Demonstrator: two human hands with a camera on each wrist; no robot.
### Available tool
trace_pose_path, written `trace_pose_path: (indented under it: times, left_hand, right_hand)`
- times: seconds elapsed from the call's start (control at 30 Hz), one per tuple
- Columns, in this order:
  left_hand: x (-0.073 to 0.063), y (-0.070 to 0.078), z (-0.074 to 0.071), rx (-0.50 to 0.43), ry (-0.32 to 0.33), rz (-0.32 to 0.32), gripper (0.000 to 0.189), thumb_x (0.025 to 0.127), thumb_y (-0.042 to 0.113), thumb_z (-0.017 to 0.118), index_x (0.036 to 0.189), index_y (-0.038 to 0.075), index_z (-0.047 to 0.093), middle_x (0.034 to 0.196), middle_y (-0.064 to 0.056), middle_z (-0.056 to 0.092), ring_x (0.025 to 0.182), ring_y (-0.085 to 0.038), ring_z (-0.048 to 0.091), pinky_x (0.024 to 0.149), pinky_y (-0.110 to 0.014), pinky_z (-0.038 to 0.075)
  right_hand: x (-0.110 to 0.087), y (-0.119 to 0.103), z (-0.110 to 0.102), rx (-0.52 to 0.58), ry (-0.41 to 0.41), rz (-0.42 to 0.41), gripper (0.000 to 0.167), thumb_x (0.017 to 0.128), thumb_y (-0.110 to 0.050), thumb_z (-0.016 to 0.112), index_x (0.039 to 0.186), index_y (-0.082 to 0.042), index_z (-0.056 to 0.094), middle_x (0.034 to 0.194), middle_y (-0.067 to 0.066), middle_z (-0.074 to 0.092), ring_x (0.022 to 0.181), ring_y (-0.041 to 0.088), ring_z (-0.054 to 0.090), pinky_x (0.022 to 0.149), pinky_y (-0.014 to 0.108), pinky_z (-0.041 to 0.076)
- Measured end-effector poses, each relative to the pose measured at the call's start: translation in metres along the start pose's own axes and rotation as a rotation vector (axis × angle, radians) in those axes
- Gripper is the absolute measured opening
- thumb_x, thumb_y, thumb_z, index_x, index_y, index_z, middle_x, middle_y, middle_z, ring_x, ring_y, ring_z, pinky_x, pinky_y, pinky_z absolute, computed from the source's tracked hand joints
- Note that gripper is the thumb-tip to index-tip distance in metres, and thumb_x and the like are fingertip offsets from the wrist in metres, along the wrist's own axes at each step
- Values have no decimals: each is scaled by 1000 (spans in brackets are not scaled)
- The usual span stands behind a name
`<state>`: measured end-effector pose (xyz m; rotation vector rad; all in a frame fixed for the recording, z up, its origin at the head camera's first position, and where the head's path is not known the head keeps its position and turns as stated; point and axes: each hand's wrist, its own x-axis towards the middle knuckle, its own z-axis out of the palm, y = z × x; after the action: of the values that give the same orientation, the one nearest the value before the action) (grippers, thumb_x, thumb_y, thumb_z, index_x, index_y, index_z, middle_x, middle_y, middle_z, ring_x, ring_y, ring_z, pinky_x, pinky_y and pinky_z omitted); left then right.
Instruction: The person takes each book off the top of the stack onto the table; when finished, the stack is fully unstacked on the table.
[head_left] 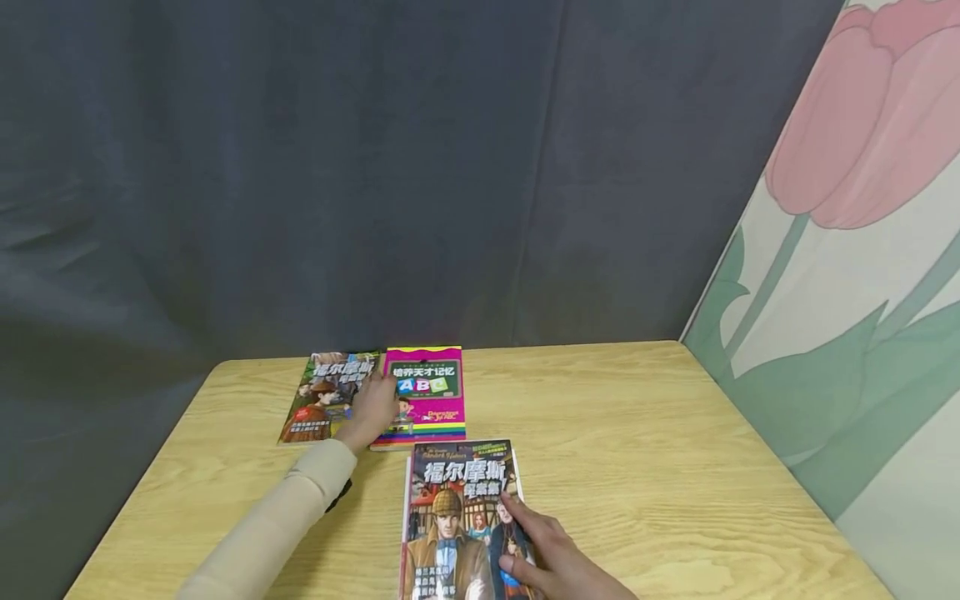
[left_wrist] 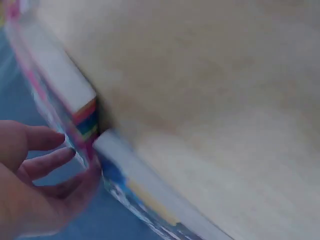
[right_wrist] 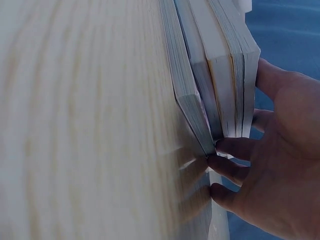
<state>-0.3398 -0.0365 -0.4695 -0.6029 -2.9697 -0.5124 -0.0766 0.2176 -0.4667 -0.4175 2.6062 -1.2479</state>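
At the back left of the table, my left hand (head_left: 375,408) reaches over the seam between two books. One is a comic-style detective book (head_left: 318,408); the other is a pink ABC book (head_left: 431,423). In the left wrist view its fingers bend loosely, with fingertips at the corner of the pink book. Nearer me lies a stack of books (right_wrist: 222,75), topped by a detective book (head_left: 450,533) with a man in a cap on its cover. My right hand (head_left: 558,554) rests along the stack's right edge, thumb and index finger on the cover, other fingertips down by the tabletop.
The books lie on a light wooden table (head_left: 637,467). A dark curtain (head_left: 420,167) hangs behind its far edge. On the right stands a wall panel (head_left: 847,275) painted with a pink tulip.
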Motion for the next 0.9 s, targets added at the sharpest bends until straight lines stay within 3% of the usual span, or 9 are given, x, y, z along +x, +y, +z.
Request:
trace_pose_path:
  times: [0.13, 0.3, 0.4, 0.6, 0.9]
  left_hand:
    - [-12, 9, 4, 111, -74, 76, 40, 98, 24, 55, 129, -2, 57, 135, -32, 47, 123, -47, 46, 92, -55, 47]
    - [-20, 17, 1, 188, -191, 49, 58, 102, 40, 44, 143, 0, 42, 145, -33, 34, 132, -49, 35, 102, -58, 37]
    - [-21, 17, 0, 215, -238, 39, 59, 103, 41, 41, 146, 0, 38, 148, -33, 29, 134, -49, 32, 103, -60, 35]
    - [-19, 12, 1, 165, -297, 1, 60, 103, 40, 39, 149, 2, 32, 153, -30, 20, 138, -48, 23, 105, -67, 24]
    - [-17, 14, -3, 173, -319, -49, 62, 103, 42, 38, 151, 4, 29, 155, -29, 17, 141, -45, 18, 104, -71, 21]
  right_hand:
    - [-1, 1, 0, -2, 10, -4, 71, 98, -43, 51, 156, -18, 17, 152, 20, 30, 131, 47, 30, 92, 72, 35]
    - [-2, 4, 0, -7, 20, -10, 72, 98, -44, 51, 155, -18, 18, 152, 20, 31, 130, 48, 30, 91, 72, 35]
    - [-2, 4, 1, -18, 24, -17, 72, 98, -44, 52, 155, -17, 19, 151, 20, 32, 130, 47, 31, 92, 70, 36]
    - [-2, 5, 1, 2, 10, 8, 72, 98, -45, 51, 155, -17, 19, 151, 21, 32, 129, 47, 31, 91, 70, 36]
    - [-1, 4, 1, -15, 16, 1, 71, 98, -45, 51, 155, -17, 19, 151, 18, 33, 129, 46, 32, 89, 70, 38]
